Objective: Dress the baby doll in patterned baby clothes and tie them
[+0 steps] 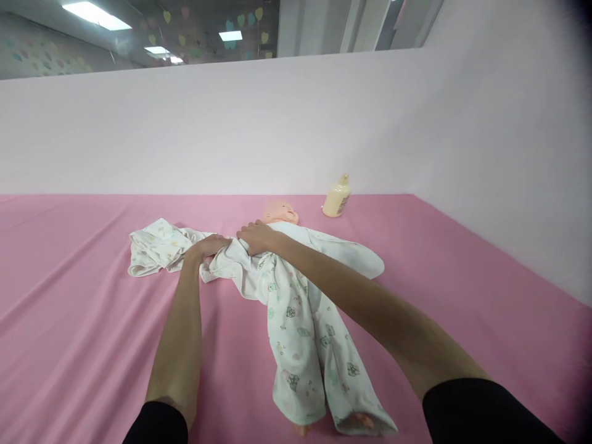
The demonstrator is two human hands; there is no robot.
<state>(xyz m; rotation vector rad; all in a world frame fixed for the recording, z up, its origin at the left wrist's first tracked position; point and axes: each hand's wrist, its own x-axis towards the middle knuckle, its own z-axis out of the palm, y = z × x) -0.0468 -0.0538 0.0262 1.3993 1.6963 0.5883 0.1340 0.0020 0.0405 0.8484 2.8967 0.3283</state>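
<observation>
Fingers of left hand and right hand clench white top, crumpled cloth leftward, bottle right of doll.

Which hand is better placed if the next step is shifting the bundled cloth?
Probably the left hand: it sits right beside the bundled cloth, while the right hand is farther off, near the doll's head.

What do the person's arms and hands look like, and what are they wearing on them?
The left hand and right hand are bare, and so are both forearms. Higher up there are plain black sleeves, each ending near the elbow, with no pictures or writing showing.
</observation>
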